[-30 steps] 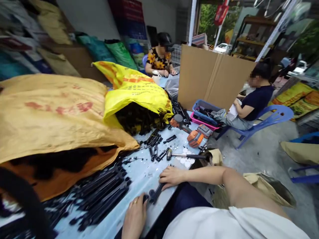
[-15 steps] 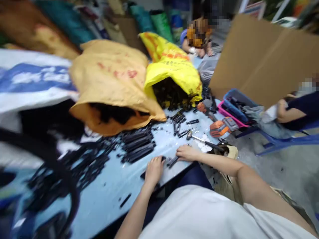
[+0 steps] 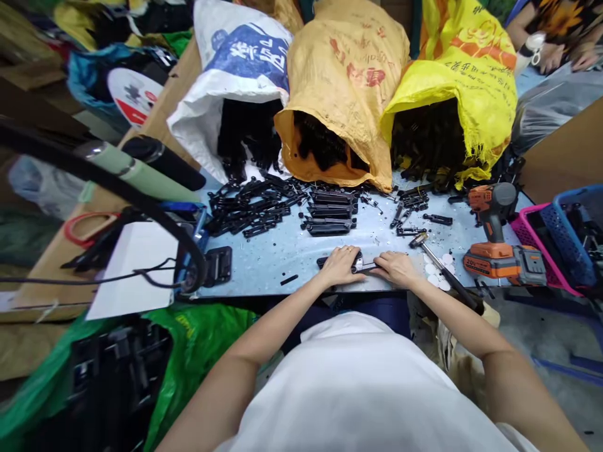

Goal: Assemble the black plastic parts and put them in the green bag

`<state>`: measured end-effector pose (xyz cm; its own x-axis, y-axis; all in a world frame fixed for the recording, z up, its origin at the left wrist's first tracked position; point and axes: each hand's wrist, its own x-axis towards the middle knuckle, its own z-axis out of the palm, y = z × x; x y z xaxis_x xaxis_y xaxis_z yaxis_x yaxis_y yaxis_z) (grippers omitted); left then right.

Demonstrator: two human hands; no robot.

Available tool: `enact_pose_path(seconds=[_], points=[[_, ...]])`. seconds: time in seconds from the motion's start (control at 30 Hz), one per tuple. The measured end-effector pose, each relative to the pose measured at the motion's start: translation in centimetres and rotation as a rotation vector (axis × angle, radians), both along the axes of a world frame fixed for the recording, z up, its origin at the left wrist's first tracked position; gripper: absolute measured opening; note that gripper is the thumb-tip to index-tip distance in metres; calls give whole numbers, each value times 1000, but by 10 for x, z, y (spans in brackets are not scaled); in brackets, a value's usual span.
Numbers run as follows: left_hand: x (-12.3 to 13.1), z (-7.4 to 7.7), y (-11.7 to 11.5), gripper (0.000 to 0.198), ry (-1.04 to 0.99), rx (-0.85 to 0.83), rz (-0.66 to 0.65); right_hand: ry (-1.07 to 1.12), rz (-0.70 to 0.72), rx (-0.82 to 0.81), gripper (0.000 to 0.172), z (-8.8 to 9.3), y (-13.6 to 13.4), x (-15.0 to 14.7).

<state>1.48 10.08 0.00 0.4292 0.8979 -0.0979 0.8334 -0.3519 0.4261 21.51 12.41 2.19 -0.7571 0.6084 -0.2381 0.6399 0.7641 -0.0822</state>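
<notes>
At the front edge of the blue worktop, my left hand is closed over a black elongated part, whose end sticks out on its left. Beside it my right hand pinches a slim black bar that reaches across toward the left hand. Fingers cover much of both pieces, and I cannot tell whether they are joined. Just beyond the hands lies a neat stack of black folded bracket-like parts. A hammer rests right of my right hand, near white discs.
Black parts spill from a white sack, an orange sack and a yellow sack. An orange cordless driver stands at right by a blue basket. A black cable arcs at left. Another person's hands are far right.
The view has swung left, bringing the white sack and left side of the bench into sight. Both hands stay at the front edge, still on black parts.
</notes>
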Motion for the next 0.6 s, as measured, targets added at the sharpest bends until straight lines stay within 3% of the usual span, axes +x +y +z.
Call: enact_pose_path(seconds=[0.07,0.27,0.43,0.53,0.6], points=[[-2,-3,-2,61,-30,31,22,23,27,70,44,4,-2,-3],[-5,-13,-6,46,-106,148,55,75,77,254,35,13,-4,-10],[1,-12,-8,46,-58,119,5,134,154,290,38,5,3,5],[16,-2,6,50,-22,63,-104,195,136,263,41,-6,9,26],[29,8,30,50,-1,59,-129,247,97,245,41,-14,9,40]])
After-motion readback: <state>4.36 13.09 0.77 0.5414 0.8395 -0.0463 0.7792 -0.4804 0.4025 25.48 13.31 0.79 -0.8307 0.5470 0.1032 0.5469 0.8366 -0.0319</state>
